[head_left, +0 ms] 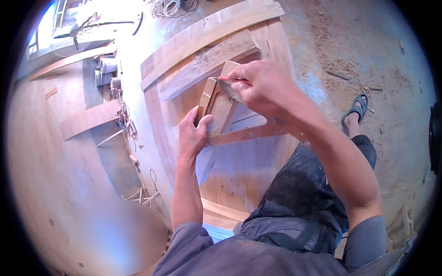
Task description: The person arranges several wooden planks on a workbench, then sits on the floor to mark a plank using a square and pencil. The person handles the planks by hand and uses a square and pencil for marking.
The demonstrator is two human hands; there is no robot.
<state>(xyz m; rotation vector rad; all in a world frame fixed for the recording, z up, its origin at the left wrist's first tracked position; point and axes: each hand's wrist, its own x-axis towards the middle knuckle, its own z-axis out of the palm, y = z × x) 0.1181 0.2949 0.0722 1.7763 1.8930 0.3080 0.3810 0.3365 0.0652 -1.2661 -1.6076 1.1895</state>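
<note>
My right hand [251,85] pinches a red pencil [222,79], its tip at the upper end of a narrow wooden piece. My left hand [193,133] is closed around the lower end of that narrow wooden piece [206,99], thumb on one side and fingers on the other. Beneath the pencil lies a thin flat grey piece [232,91], partly hidden by my right hand. A flat wooden bar [248,133] runs from beside my left hand to under my right forearm. These pieces rest on a wide wooden panel [230,177].
Two thick boards, a long one [207,43] and a shorter one [212,64], lie across the panel's far part. Coiled cable [172,7] sits beyond. Cans [107,64], a fan [76,32] and wood scraps are at left. Sawdust and debris cover the floor [386,78] at right.
</note>
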